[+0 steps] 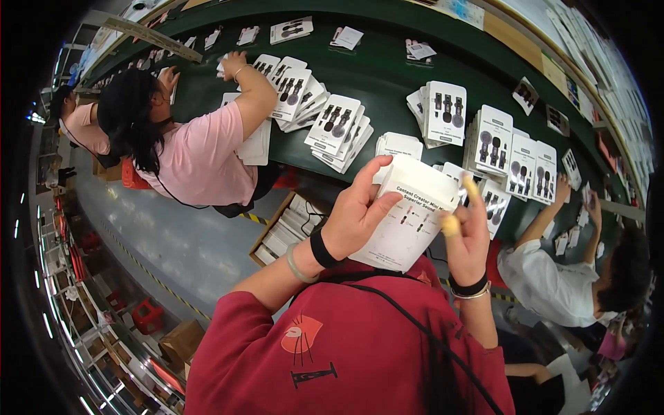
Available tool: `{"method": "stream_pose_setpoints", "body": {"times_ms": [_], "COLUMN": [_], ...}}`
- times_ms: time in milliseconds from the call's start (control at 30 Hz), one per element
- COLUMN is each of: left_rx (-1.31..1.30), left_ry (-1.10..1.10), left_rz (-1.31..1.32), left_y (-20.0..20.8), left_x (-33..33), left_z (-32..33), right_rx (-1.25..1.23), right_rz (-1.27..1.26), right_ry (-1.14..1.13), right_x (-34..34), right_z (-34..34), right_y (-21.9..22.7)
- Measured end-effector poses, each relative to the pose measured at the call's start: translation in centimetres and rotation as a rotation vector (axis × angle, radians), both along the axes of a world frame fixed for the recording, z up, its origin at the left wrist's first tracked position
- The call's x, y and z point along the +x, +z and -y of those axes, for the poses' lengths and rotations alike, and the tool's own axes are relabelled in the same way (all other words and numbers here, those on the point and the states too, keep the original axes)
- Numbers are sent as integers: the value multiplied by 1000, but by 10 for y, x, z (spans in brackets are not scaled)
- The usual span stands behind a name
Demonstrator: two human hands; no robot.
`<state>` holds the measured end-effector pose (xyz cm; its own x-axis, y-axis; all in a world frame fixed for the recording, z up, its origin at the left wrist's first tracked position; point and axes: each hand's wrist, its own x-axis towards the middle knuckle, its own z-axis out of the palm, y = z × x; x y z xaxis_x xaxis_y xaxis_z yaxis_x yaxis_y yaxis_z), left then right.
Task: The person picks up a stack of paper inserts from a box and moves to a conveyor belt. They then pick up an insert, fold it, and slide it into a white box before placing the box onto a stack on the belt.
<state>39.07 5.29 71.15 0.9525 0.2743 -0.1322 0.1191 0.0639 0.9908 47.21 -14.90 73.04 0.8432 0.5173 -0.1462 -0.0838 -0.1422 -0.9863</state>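
Observation:
A white printed carton [394, 238] with small product pictures is held upright in front of my chest. My left hand [354, 216] grips its left side, thumb across the front and fingers at the upper left edge. By the upper right corner is my right hand [470, 232], with yellow covers on the thumb and a finger. Those two tips are apart and slightly blurred, and whether they touch the carton cannot be told. Black bands circle both wrists. Just beyond the carton, a stack of similar white cartons [400, 144] lies on the dark green table [387, 90].
More carton stacks stand left [333, 128] and right [492, 142]. Small packets [346, 38] lie along the far side. A person in pink [207, 149] works at left, and another in white [553, 277] at right. An open cardboard box [277, 225] sits below the table edge.

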Motion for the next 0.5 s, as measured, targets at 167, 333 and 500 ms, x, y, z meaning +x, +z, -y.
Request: {"method": "stream_pose_setpoints", "body": {"times_ms": [167,333,500], "left_rx": [-36,61,-22], "left_ry": [41,-55,-114], "left_rz": [178,184,148], "left_y": [0,-1,-5], "left_x": [1,1,-3], "left_z": [-3,-12,-14], "right_rx": [392,407,-118], "right_rz": [-483,-582,238], "right_ry": [-111,71,43], "right_x": [12,33,22], "right_z": [8,14,1], "right_y": [-14,-13,2]}}
